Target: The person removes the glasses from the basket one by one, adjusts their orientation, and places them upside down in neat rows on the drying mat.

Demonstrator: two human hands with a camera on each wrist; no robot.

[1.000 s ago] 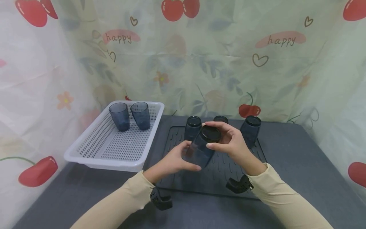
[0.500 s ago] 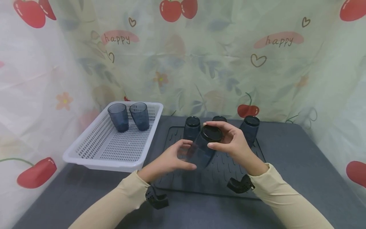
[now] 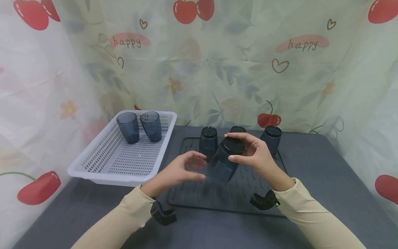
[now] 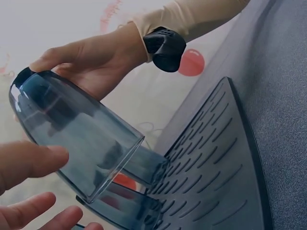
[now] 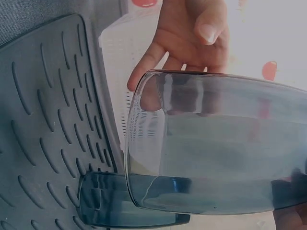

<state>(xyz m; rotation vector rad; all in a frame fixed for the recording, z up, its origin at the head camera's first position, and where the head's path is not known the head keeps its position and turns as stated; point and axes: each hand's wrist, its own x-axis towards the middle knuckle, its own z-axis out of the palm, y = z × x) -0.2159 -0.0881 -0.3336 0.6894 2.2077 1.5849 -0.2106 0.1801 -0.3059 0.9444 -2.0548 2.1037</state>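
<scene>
The fingers [image 3: 245, 137] of the right hand [image 3: 259, 155] were curled around the base end of a glass [image 3: 224, 164], thumb opposed. The left hand [image 3: 177, 170] stood just beside it, fingers parted and holding nothing. The glass was inverted and tilted, its mouth clear of the mat [image 3: 192, 197], which lay between the left and right edges of the surface [image 3: 323, 176].

Three inverted units were positioned toward the far edge of the surface: a left unit [image 3: 208, 142], a middle unit [image 3: 238, 129], mostly hidden, and a right unit [image 3: 272, 139]. The basket [image 3: 109, 177] sat along the left edge, toward the far left corner, with two tumblers [image 3: 128, 128] inside, mouths up.

Judged from this layout, transfer was roughly half complete: three set down, one in hand awaiting placement, two to be unloaded.
</scene>
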